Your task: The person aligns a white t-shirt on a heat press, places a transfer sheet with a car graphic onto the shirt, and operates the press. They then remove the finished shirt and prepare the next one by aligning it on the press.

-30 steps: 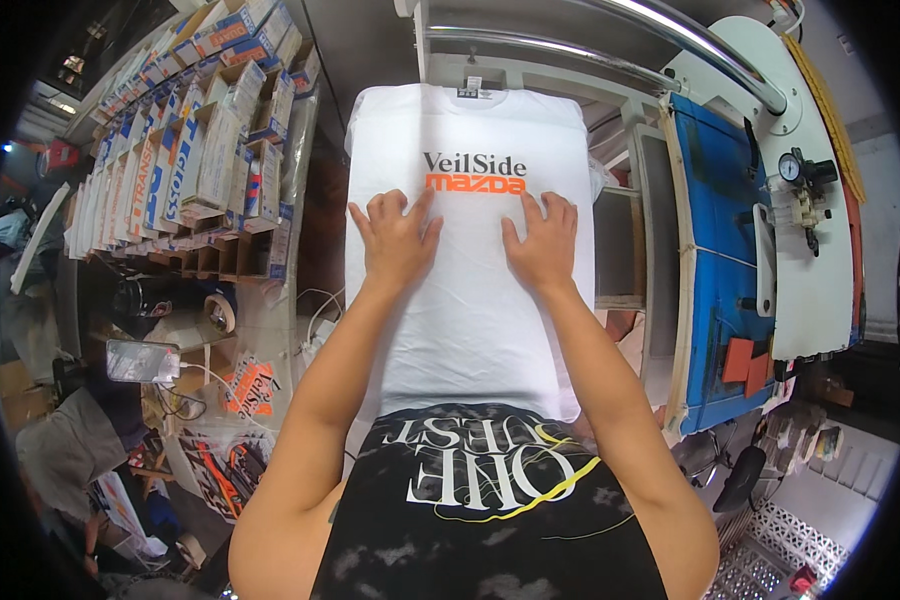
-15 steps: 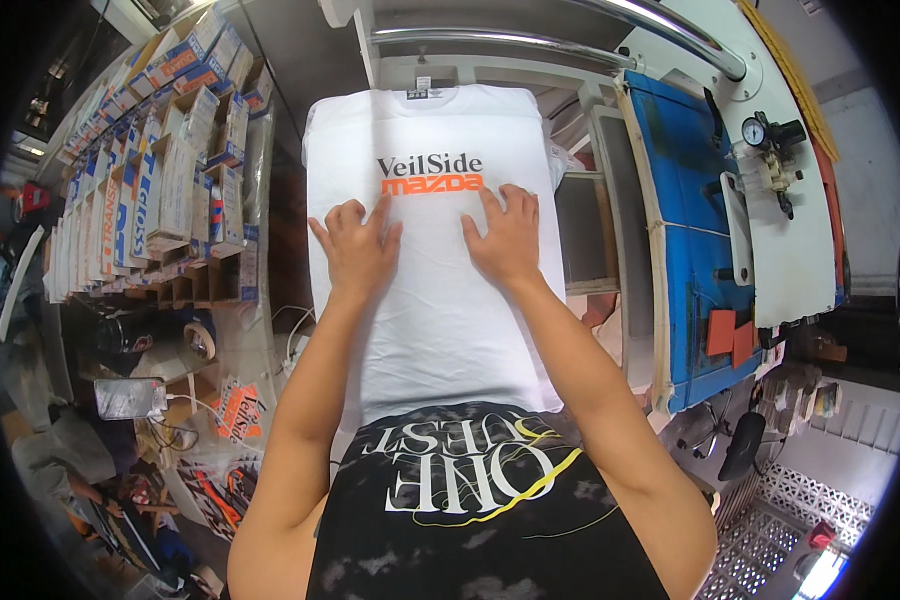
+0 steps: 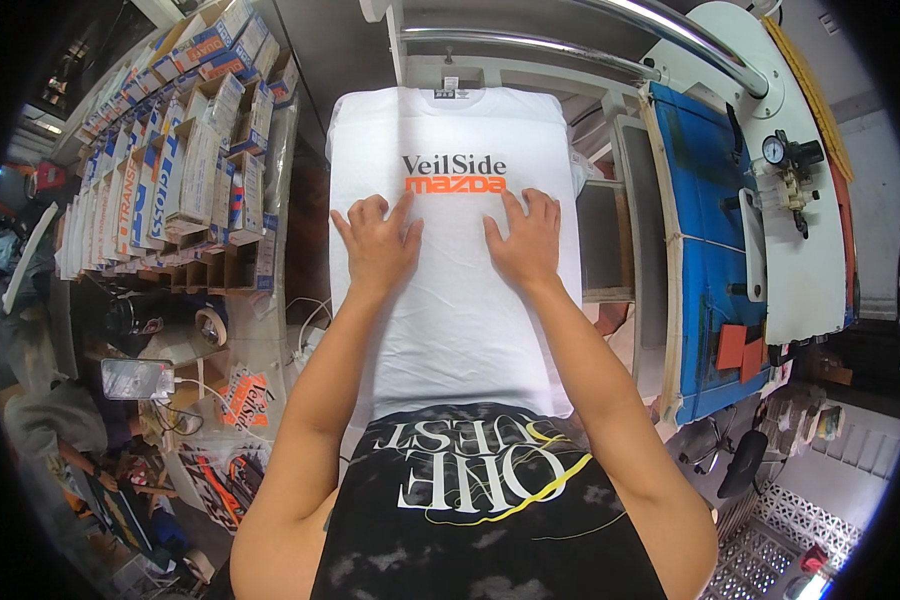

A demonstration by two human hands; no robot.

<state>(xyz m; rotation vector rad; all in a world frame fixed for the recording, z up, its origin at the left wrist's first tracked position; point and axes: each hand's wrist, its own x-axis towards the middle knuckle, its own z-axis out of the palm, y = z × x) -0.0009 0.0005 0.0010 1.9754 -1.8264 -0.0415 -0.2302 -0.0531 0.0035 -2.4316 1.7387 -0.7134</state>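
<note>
Nearest, both bare forearms reaching forward; left hand point(image 3: 378, 250) and right hand point(image 3: 523, 240) pressed flat, fingers spread, gripping nothing, side by side on one white T-shirt point(image 3: 460, 310). Shirt stretched smooth over a narrow platen, black-and-orange print just beyond the fingertips; judged light, soft, easily creased, best taken at hem or shoulders. Farther left, many stacked cardboard boxes point(image 3: 185, 170); farther right, one blue panel point(image 3: 705, 250).

Both forearms extend forward, left hand point(image 3: 378, 245) and right hand point(image 3: 522, 240) pressed flat, palms down, fingers spread
</note>
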